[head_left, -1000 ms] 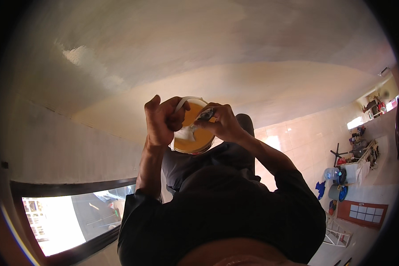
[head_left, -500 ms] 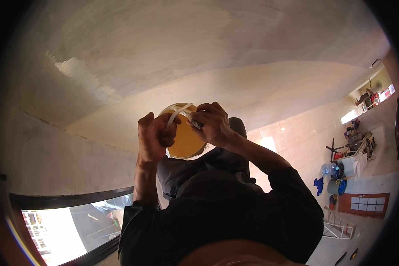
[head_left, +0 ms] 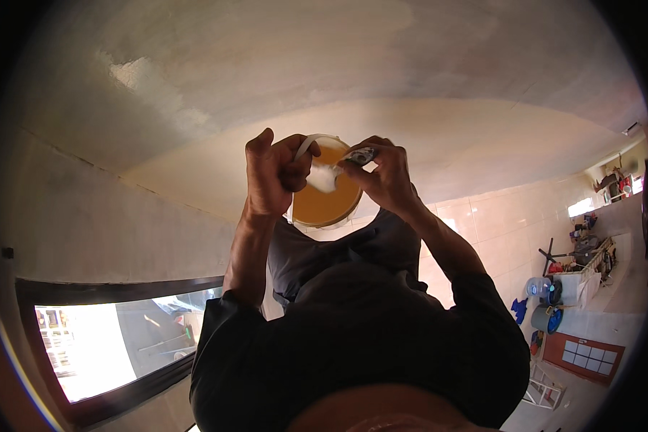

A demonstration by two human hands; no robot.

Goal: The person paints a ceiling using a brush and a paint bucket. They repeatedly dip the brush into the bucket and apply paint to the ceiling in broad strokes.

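A round bucket with orange-brown inside it is in front of my body, above my dark-trousered legs. My left hand is closed around a curved white strip, which looks like the bucket's handle, on the bucket's left side. Its thumb sticks up. My right hand pinches a small smeared grey tool at the bucket's right edge. A blurred whitish patch shows over the bucket between the hands, perhaps the tool's end. I cannot make out the tool's exact kind.
A grey-and-cream wall with uneven patches rises ahead. A dark-framed window is at lower left. Far right on the tiled floor stand a clear water jug, a grey-blue bin and piled items; a brown door is beyond.
Both hands and the bucket appear higher and slightly to the right in view. The grey tool has turned and risen in my right hand, and the whitish patch now shows over the bucket.
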